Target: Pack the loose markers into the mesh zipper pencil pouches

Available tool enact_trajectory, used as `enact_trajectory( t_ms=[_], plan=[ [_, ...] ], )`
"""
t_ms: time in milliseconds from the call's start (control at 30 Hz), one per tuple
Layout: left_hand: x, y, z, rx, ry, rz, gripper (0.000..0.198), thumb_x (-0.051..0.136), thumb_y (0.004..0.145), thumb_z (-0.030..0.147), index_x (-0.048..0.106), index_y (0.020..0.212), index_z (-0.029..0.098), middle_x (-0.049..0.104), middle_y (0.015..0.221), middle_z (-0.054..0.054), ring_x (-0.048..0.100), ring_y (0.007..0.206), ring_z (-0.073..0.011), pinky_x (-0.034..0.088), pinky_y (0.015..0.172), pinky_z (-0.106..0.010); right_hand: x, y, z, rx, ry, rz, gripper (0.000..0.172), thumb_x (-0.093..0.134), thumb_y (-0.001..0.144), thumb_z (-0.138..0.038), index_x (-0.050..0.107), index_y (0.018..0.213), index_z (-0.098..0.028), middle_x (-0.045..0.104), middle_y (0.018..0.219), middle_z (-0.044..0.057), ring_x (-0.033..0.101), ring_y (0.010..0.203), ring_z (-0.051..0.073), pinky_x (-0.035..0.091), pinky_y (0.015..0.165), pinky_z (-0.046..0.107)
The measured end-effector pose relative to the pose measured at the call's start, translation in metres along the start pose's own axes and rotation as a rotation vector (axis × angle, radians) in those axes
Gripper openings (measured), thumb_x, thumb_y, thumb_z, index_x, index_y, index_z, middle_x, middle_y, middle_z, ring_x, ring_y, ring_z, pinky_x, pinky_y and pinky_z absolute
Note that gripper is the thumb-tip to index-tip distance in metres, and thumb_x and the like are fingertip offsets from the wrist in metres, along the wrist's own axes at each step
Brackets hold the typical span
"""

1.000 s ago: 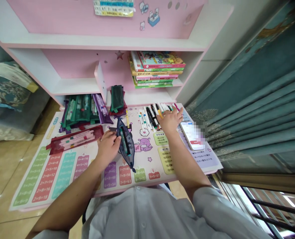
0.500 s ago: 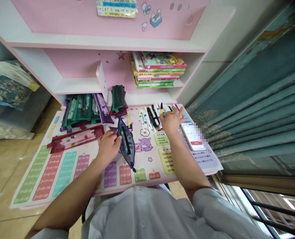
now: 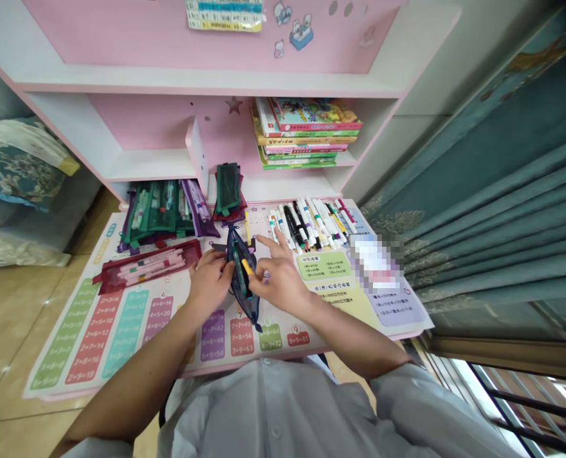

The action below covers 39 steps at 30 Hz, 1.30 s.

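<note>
My left hand (image 3: 209,280) grips the left edge of a dark blue mesh pencil pouch (image 3: 242,280) lying open in the middle of the desk. Pinched in my right hand (image 3: 279,278) is a yellow-tipped marker (image 3: 247,266), its tip over the pouch mouth. A green pen lies inside the pouch. A row of several markers (image 3: 311,222) lies on the desk mat behind my right hand.
A red mesh pouch (image 3: 144,266) with pens lies left of my left hand. Green and purple pouches (image 3: 161,211) are piled at the back left, another green pouch (image 3: 227,184) under the shelf. A phone (image 3: 375,267) lies at right. Books (image 3: 304,130) are stacked on the shelf.
My right hand left the marker row at the back right and came left to the pouch, carrying a yellow-tipped marker. My left hand stayed on the pouch.
</note>
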State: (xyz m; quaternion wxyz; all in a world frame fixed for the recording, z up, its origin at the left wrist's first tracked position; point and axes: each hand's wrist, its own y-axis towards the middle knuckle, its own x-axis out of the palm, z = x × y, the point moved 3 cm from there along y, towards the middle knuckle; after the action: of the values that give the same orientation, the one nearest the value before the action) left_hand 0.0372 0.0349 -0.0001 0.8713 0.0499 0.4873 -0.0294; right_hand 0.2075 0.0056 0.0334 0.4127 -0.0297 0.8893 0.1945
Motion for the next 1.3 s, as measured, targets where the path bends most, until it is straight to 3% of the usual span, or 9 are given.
enact_trajectory(
  t_ms=[167,600,667,767,833,900,1067,1167,1300],
  plan=[
    [-0.002,-0.001,0.002,-0.018,0.011,-0.016,0.032,0.044,0.091,0.031,0.072,0.078,0.022,0.068,0.126,-0.008,0.048,0.135,-0.0298,0.034,0.112,-0.055,0.019,-0.002,-0.005,0.094,-0.096,-0.144,0.014,0.063,0.072,-0.020,0.062,0.059,-0.017,0.046,0.152,0.014,0.012,0.151,0.042,0.025,0.112,0.066],
    [-0.001,0.001,0.001,-0.030,0.035,-0.041,0.032,0.044,0.092,0.032,0.073,0.083,0.022,0.067,0.128,-0.008,0.046,0.136,-0.0289,0.035,0.112,-0.053,0.027,0.003,-0.001,0.169,-0.123,-0.271,0.015,0.069,0.077,-0.028,0.072,0.067,-0.018,0.047,0.151,0.013,0.016,0.150,0.042,0.022,0.112,0.071],
    [-0.001,0.001,0.001,-0.021,0.032,-0.037,0.032,0.044,0.092,0.032,0.073,0.082,0.022,0.068,0.126,-0.008,0.047,0.136,-0.0284,0.036,0.112,-0.051,0.020,0.008,0.006,0.148,-0.100,-0.198,0.019,0.068,0.080,-0.034,0.072,0.069,-0.019,0.051,0.147,0.012,0.021,0.149,0.041,0.027,0.111,0.068],
    [-0.001,0.000,0.000,-0.011,0.028,-0.028,0.034,0.044,0.092,0.033,0.073,0.080,0.021,0.068,0.124,-0.009,0.048,0.135,-0.0290,0.037,0.112,-0.052,-0.003,0.020,0.027,0.158,-0.148,0.058,0.024,0.063,0.085,-0.039,0.073,0.075,-0.020,0.053,0.144,0.012,0.025,0.148,0.039,0.028,0.112,0.066],
    [-0.001,-0.001,0.000,-0.021,0.027,-0.030,0.035,0.044,0.092,0.034,0.072,0.078,0.020,0.067,0.126,-0.009,0.048,0.135,-0.0303,0.037,0.111,-0.054,-0.020,0.027,0.048,0.266,-0.259,0.226,0.021,0.063,0.085,-0.036,0.072,0.079,-0.018,0.050,0.146,0.014,0.021,0.149,0.042,0.026,0.111,0.069],
    [-0.001,-0.001,0.001,-0.031,0.027,-0.037,0.035,0.043,0.092,0.034,0.072,0.078,0.020,0.067,0.127,-0.010,0.048,0.135,-0.0307,0.038,0.111,-0.054,-0.034,0.032,0.070,0.393,-0.387,0.293,0.015,0.066,0.081,-0.030,0.071,0.080,-0.016,0.047,0.147,0.017,0.018,0.148,0.047,0.025,0.108,0.073],
    [-0.003,0.000,0.002,-0.029,0.024,-0.055,0.035,0.044,0.092,0.033,0.071,0.077,0.019,0.067,0.125,-0.010,0.049,0.134,-0.0287,0.039,0.112,-0.050,-0.040,0.038,0.103,0.595,-0.548,0.077,0.025,0.072,0.077,-0.033,0.071,0.089,-0.011,0.046,0.145,0.022,0.017,0.146,0.051,0.023,0.105,0.079],
    [-0.003,0.000,0.003,-0.035,0.022,-0.063,0.035,0.043,0.092,0.034,0.070,0.077,0.019,0.067,0.127,-0.010,0.048,0.134,-0.0286,0.038,0.111,-0.052,-0.036,0.038,0.104,0.654,-0.613,-0.044,0.033,0.069,0.081,-0.037,0.072,0.100,-0.011,0.043,0.149,0.021,0.013,0.148,0.048,0.023,0.107,0.077],
    [-0.004,0.000,0.004,-0.042,0.015,-0.070,0.034,0.043,0.092,0.034,0.069,0.076,0.020,0.067,0.127,-0.010,0.047,0.136,-0.0289,0.037,0.110,-0.055,-0.032,0.040,0.103,0.673,-0.674,-0.089,0.034,0.066,0.083,-0.039,0.073,0.103,-0.012,0.041,0.152,0.017,0.011,0.149,0.045,0.023,0.110,0.073]
  ],
)
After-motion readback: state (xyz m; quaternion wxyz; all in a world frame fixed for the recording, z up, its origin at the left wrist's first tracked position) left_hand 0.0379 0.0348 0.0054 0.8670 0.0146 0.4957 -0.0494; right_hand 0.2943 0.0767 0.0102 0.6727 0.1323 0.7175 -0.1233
